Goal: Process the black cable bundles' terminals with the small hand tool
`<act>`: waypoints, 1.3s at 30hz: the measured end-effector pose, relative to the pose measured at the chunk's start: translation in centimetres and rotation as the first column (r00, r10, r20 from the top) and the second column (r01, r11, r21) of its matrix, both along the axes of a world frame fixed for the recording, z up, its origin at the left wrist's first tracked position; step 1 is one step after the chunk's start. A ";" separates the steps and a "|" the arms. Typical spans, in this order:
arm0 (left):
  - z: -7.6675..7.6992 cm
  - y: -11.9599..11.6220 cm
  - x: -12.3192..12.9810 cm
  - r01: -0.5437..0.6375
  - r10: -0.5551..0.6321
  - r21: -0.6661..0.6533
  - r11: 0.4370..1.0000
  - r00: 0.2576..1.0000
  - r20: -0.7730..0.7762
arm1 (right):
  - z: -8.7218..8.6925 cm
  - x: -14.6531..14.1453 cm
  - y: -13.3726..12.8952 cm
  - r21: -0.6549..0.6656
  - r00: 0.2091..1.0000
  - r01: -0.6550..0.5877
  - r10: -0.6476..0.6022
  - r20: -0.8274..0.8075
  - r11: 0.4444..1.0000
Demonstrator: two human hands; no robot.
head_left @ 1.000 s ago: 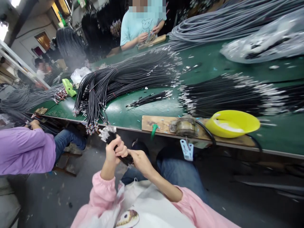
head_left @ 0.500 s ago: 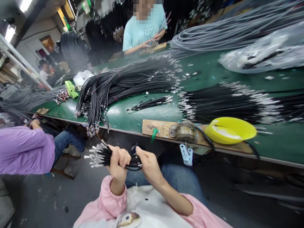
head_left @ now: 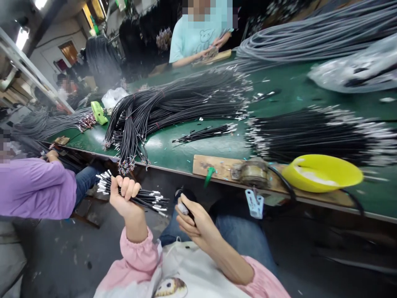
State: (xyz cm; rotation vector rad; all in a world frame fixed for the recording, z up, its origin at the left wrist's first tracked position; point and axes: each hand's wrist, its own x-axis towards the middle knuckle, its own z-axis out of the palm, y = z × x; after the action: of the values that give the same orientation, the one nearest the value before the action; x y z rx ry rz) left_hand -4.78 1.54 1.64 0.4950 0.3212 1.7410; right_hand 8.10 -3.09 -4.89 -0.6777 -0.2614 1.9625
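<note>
My left hand (head_left: 125, 193) is closed round a bundle of short black cables (head_left: 151, 200) with white and silver ends, held in the air in front of the table edge. The ends fan out on both sides of the fist. To its right, my right hand (head_left: 195, 219) is closed around a small item with a whitish end (head_left: 182, 208) and a dark part; its kind I cannot make out. A gap separates this hand from the bundle.
On the green table (head_left: 167, 155) lie long black cables (head_left: 173, 99), short black cables (head_left: 316, 136), grey cables (head_left: 288, 41) and a plastic bag (head_left: 356, 68). Near the edge are a wooden board (head_left: 214, 165), a small motor (head_left: 254, 170) and a yellow bowl (head_left: 344, 171). Two co-workers (head_left: 189, 39) (head_left: 40, 186) sit nearby.
My left hand has moved left with the cable bundle, away from my right hand. The right hand has let go of the bundle's right end, which now sticks out free. The view has shifted slightly.
</note>
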 end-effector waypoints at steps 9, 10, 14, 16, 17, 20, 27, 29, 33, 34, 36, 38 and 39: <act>-1.8 -0.3 2.1 -0.054 0.049 -0.059 0.997 0.995 -0.085 | 0.7 -0.6 0.9 0.400 0.764 0.021 -0.272 0.584 0.916; -1.9 -0.4 2.5 -0.084 0.079 -0.058 0.995 0.993 -0.086 | 0.8 -0.7 0.8 0.482 0.642 0.027 -0.385 0.663 0.876; -2.4 -0.1 3.2 -0.084 0.072 -0.089 0.992 0.988 -0.133 | 0.4 -1.5 0.6 0.650 0.396 -0.001 -0.597 0.698 0.760; -2.8 0.2 2.8 -0.045 0.016 -0.141 0.989 0.979 -0.204 | -0.3 -1.8 0.3 0.708 0.333 -0.032 -0.660 0.673 0.706; -3.0 0.4 2.5 -0.034 -0.006 -0.167 0.985 0.972 -0.236 | -0.6 -1.7 0.0 0.742 0.283 -0.056 -0.702 0.654 0.668; -3.8 0.9 1.4 -0.016 -0.047 -0.229 0.973 0.963 -0.265 | -1.4 -0.6 -1.4 0.843 0.093 -0.096 -0.839 0.537 0.529; -4.3 2.6 -1.1 -0.032 -0.015 -0.243 0.969 0.982 -0.189 | -1.3 2.3 -2.9 0.134 0.762 0.396 -0.407 0.503 0.908; -4.2 2.9 -1.7 -0.053 0.015 -0.238 0.970 0.987 -0.158 | -1.4 1.5 -2.0 -0.072 0.948 0.224 -0.200 0.247 0.972; -4.3 3.0 -1.9 -0.051 0.058 -0.249 0.967 0.998 0.023 | -1.8 -0.2 -0.9 -0.062 0.999 0.043 -0.042 0.007 0.997; -4.4 2.9 -1.7 -0.037 0.052 -0.253 0.967 0.997 0.050 | -1.9 -0.4 -0.8 -0.028 0.999 0.035 -0.035 -0.005 0.999; -4.6 2.7 -1.2 -0.007 0.022 -0.257 0.966 0.998 0.055 | -1.8 -0.5 -0.6 0.049 1.000 0.029 -0.029 0.001 0.998; -4.7 2.3 -0.5 0.021 -0.004 -0.266 0.964 0.998 0.062 | -1.3 -0.4 -0.3 0.111 0.999 0.026 -0.031 0.039 0.993; -4.8 2.1 -0.2 0.033 -0.016 -0.272 0.962 0.998 0.065 | -0.9 -0.4 -0.1 0.136 0.996 0.025 -0.036 0.076 0.990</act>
State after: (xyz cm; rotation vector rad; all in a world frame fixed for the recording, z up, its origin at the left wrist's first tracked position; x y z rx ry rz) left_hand -4.97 3.66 -3.13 0.2437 0.5006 1.6525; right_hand 7.74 -3.16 -5.82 -0.6674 -0.4259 1.8727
